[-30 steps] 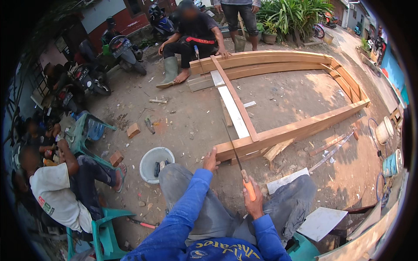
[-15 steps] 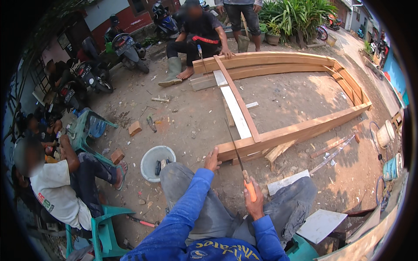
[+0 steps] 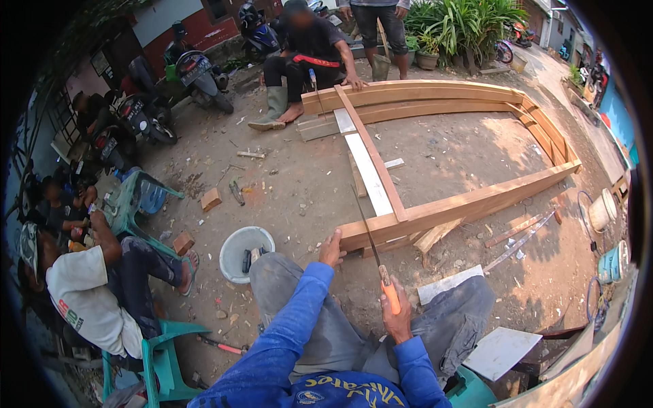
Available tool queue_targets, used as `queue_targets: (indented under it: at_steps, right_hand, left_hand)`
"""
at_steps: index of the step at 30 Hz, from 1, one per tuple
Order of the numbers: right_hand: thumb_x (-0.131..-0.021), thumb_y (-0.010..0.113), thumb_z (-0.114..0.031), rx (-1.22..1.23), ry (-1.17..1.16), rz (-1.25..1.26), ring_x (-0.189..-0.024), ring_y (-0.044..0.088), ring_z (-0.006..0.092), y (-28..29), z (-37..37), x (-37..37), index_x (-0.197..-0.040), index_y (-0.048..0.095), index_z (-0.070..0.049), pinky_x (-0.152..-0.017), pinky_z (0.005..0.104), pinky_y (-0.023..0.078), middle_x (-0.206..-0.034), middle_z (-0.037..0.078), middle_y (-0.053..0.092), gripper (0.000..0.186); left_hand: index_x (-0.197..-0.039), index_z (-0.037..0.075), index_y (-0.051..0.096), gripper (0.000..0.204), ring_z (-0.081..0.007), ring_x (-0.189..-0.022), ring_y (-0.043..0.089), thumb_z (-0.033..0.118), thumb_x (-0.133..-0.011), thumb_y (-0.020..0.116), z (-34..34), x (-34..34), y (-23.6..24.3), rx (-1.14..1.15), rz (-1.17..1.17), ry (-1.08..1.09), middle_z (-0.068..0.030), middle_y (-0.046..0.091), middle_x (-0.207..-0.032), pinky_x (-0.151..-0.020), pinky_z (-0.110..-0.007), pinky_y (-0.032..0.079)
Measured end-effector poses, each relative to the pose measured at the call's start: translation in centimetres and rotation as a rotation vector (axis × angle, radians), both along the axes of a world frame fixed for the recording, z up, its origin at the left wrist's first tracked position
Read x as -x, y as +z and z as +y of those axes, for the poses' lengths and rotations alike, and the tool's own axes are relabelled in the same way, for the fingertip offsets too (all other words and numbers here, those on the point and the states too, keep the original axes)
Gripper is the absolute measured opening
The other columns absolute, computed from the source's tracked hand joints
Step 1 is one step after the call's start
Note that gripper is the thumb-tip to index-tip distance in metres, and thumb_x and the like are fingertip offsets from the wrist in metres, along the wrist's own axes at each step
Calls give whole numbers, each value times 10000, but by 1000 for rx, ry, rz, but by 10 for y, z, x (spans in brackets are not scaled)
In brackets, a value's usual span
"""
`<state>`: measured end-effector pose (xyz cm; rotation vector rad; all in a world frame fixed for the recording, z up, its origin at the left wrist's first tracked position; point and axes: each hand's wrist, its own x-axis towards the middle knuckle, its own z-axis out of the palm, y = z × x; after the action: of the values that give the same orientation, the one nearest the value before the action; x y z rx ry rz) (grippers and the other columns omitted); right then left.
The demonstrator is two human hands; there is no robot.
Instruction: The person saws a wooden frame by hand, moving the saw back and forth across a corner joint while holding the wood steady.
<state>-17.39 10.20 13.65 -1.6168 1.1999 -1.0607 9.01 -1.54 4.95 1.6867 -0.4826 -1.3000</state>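
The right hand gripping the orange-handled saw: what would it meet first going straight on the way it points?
The right hand would probably meet the near wooden beam, close to its left end, where the saw crosses it in this view. Depth is unclear, so the hand might pass above it.

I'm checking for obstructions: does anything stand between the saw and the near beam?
Nothing visible: the saw, held in the right hand, crosses the near beam at its left end. The left hand is left of the saw.
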Motion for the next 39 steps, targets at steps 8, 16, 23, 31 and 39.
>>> queue_targets:
  at_steps: [8,16,23,31,39]
  right_hand:
    - [-951,639,-125,92,-7,33,-1251,627,407,-4,-1,1,-1472,486,-4,-1026,431,499,-1362,265,616,556]
    - [-948,650,-127,44,-10,22,-1256,626,398,-2,0,2,-1469,495,-12,-1026,424,501,-1366,259,617,556]
    - [-949,650,-127,50,-4,17,-1254,626,398,-3,-1,0,-1469,493,-12,-1027,423,500,-1371,259,613,555]
    - [-949,654,-127,39,-6,20,-1263,619,398,-2,-2,1,-1468,495,-8,-1032,422,498,-1376,261,609,555]
    - [-946,657,-119,57,-10,29,-1271,615,395,-1,-1,1,-1469,494,-7,-1039,421,494,-1377,262,609,559]
  left_hand:
    - [-1615,59,242,1015,-394,-1164,660,734,-920,544,-1,1,-5,-9,17,30,-237,449,-1527,-971,-541,514]
    - [-1596,63,281,1003,-391,-1140,666,748,-911,540,-1,2,-3,-4,7,16,-227,472,-1498,-961,-539,516]
    - [-1578,94,324,963,-389,-1153,657,751,-909,540,-1,0,-1,-5,13,20,-213,493,-1463,-972,-549,502]
    - [-1572,79,332,950,-396,-1164,654,737,-919,538,-1,3,4,-8,24,17,-219,494,-1461,-985,-551,499]
    - [-1566,64,334,938,-395,-1158,668,723,-930,532,-2,1,0,-4,-2,31,-229,495,-1476,-947,-545,526]
